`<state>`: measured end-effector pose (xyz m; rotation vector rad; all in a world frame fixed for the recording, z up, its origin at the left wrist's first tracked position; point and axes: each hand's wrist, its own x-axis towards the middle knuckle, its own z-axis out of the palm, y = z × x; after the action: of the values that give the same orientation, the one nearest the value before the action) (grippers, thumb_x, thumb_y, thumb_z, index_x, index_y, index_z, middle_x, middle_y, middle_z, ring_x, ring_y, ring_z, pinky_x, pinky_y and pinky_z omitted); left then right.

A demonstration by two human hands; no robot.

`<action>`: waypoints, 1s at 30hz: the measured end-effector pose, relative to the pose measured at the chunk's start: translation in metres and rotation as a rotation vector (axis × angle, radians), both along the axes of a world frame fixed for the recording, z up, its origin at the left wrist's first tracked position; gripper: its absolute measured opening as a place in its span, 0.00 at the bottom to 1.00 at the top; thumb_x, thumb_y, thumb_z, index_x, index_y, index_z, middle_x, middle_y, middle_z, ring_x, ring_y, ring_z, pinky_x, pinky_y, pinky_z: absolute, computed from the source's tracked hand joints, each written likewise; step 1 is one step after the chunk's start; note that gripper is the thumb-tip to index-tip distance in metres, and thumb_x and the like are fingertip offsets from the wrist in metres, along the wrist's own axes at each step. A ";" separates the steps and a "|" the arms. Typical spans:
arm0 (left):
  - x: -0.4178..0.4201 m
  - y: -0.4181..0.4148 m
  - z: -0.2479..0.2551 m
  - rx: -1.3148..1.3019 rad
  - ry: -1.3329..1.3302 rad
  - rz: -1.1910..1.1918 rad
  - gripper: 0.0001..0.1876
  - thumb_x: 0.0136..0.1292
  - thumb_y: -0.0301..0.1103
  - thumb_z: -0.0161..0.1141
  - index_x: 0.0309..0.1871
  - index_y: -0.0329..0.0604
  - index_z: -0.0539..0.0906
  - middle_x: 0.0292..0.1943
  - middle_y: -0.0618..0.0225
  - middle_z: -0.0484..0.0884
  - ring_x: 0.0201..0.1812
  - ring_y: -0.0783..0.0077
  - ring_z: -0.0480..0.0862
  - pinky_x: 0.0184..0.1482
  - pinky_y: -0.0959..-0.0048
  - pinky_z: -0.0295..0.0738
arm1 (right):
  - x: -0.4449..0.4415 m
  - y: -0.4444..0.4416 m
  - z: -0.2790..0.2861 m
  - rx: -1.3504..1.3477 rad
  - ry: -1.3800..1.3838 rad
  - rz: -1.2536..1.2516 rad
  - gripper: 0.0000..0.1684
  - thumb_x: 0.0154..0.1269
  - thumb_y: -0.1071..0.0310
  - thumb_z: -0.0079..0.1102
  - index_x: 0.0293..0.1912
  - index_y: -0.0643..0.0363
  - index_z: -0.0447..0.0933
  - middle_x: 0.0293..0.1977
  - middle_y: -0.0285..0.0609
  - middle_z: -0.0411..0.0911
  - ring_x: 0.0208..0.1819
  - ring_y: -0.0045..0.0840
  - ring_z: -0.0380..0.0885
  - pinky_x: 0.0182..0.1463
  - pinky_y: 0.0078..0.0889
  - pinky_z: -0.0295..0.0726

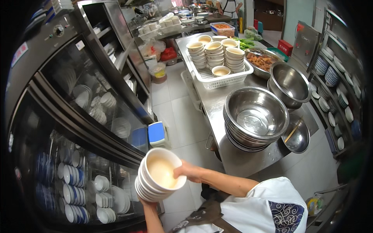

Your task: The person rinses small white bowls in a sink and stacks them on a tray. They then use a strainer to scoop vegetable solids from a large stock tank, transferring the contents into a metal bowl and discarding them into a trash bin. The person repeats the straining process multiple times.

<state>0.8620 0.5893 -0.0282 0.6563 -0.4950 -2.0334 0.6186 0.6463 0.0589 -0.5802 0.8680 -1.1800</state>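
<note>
A stack of several white bowls (161, 171) is held in front of me, tilted so that the cream-coloured inside of the top one shows. My right hand (188, 171) grips its right side, with the thumb over the rim inside the top bowl. From below, my left hand (147, 203) supports the stack; its fingers are mostly hidden behind the bowls. To the left stands a dish cabinet with glass doors (96, 151), and stacked dishes show through the glass. On the steel table, a white plastic basket (214, 84) carries several piles of similar bowls.
Steel basins (256, 115) stand stacked near the table's front end. Beside them, a steel bowl (300, 137) with chopsticks sits at the edge. A bin with a blue lid (157, 134) is on the tiled floor. Shelves of dishes (332, 78) line the right. A person (230, 8) stands at the back.
</note>
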 end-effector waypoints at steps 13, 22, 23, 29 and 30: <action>-0.144 -0.246 0.032 -0.173 -0.134 -0.320 0.27 0.66 0.48 0.33 0.58 0.36 0.67 0.57 0.57 0.70 0.57 0.61 0.71 0.60 0.64 0.64 | -0.095 -0.146 0.008 0.009 -0.144 -0.389 0.27 0.40 0.80 0.51 0.48 0.68 0.69 0.38 0.41 0.74 0.40 0.22 0.73 0.47 0.23 0.72; -0.312 -0.376 0.049 -0.105 -0.138 -0.794 0.26 0.66 0.47 0.35 0.55 0.36 0.70 0.52 0.57 0.75 0.53 0.61 0.75 0.57 0.66 0.67 | -0.151 -0.192 0.022 -0.027 -0.175 -0.961 0.26 0.39 0.80 0.50 0.46 0.68 0.68 0.37 0.43 0.72 0.38 0.26 0.74 0.44 0.26 0.75; -0.335 -0.383 0.052 -0.070 -0.130 -0.859 0.25 0.66 0.47 0.35 0.55 0.36 0.71 0.51 0.57 0.75 0.53 0.61 0.75 0.57 0.66 0.67 | -0.158 -0.194 0.023 -0.031 -0.184 -1.037 0.25 0.40 0.80 0.50 0.45 0.69 0.69 0.36 0.43 0.73 0.38 0.25 0.73 0.44 0.26 0.74; -0.473 -0.408 0.068 -0.183 -0.123 -1.179 0.24 0.67 0.47 0.38 0.54 0.37 0.72 0.49 0.60 0.77 0.50 0.64 0.77 0.54 0.68 0.71 | -0.210 -0.206 0.024 -0.073 -0.179 -1.381 0.28 0.37 0.82 0.47 0.46 0.69 0.66 0.35 0.46 0.71 0.36 0.29 0.72 0.43 0.28 0.74; -0.493 -0.409 0.064 -0.177 -0.140 -1.218 0.24 0.66 0.47 0.38 0.54 0.38 0.72 0.49 0.60 0.77 0.49 0.65 0.77 0.53 0.67 0.71 | -0.218 -0.208 0.022 -0.074 -0.190 -1.437 0.28 0.37 0.81 0.47 0.46 0.69 0.66 0.35 0.46 0.71 0.36 0.30 0.72 0.43 0.29 0.74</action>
<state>0.3688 0.1798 0.0362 0.3949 -1.3802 -2.9964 0.4004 0.4382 0.0807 0.2331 1.0715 -2.5007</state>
